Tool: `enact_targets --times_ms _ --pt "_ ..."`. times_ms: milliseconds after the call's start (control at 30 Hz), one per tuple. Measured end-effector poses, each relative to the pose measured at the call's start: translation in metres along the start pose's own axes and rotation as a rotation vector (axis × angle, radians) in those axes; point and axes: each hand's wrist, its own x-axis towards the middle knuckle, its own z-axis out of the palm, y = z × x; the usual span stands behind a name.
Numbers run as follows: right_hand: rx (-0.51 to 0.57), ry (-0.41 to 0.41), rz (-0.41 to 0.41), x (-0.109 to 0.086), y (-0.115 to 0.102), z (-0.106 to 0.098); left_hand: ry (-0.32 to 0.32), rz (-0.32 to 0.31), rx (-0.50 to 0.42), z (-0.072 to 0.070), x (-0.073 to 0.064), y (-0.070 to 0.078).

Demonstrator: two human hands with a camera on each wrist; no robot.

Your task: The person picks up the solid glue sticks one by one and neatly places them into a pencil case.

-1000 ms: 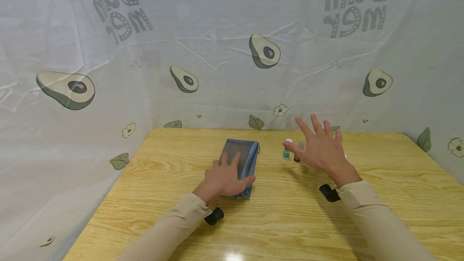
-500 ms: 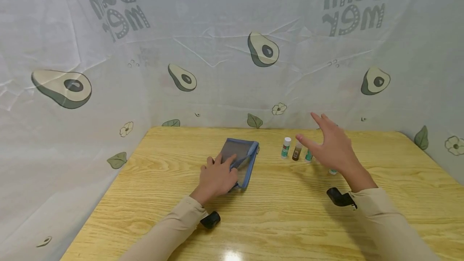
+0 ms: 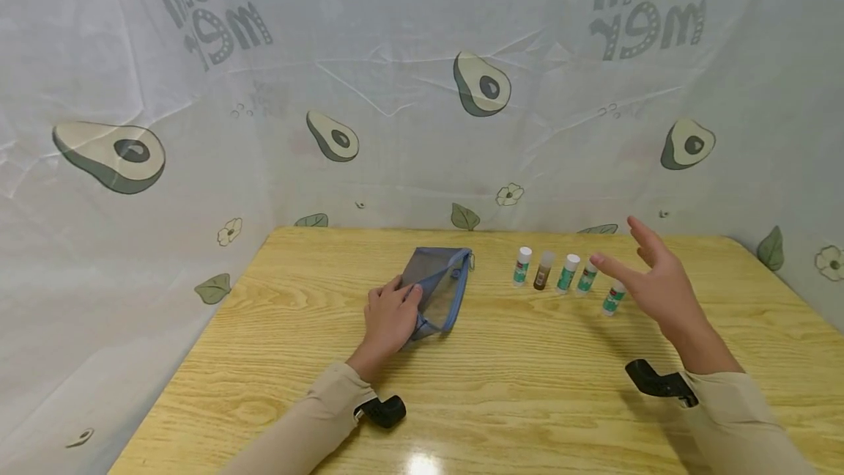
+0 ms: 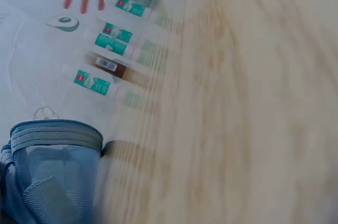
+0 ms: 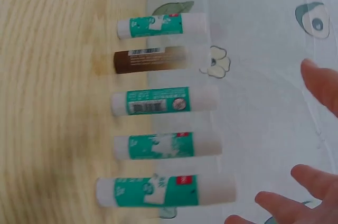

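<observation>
A blue mesh zipper pouch lies on the table with its zipped side gaping. My left hand grips the pouch's left side, thumb over the edge of the opening; in the left wrist view the pouch fills the lower left corner, and the fingers are not visible there. Several green and white glue sticks stand upright in a row to the right, among them a brown stick with a clear cap. My right hand hovers beside the row's right end, fingers spread, touching nothing. The nearest glue stick stands close to it.
The wooden table runs back to a pale curtain printed with avocados and leaves. A black wrist camera sits below each hand. A small metal ring hangs at the pouch's far right corner.
My left hand has gone from lying flat on the pouch to gripping its side, and the pouch's opening has widened. My right hand has moved right, uncovering the glue sticks.
</observation>
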Motion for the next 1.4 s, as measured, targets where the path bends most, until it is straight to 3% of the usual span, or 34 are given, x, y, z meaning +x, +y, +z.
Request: enact_targets --times_ms 133,267,667,1000,1400 --pt "0.043 -0.038 0.034 -0.002 0.013 -0.002 0.019 0.080 -0.099 0.002 0.003 -0.006" --pt "0.042 -0.039 0.074 -0.002 0.024 -0.002 -0.014 0.128 -0.162 0.002 0.004 -0.010" --pt "-0.121 0.075 0.227 -0.002 0.038 0.008 -0.050 0.100 -0.183 0.002 0.003 -0.016" --pt "-0.226 0.169 0.251 -0.003 0.041 0.011 -0.050 0.093 -0.183 0.001 0.004 -0.015" --pt "-0.291 0.194 0.169 -0.004 0.041 0.018 -0.064 0.099 -0.197 0.000 0.004 -0.014"
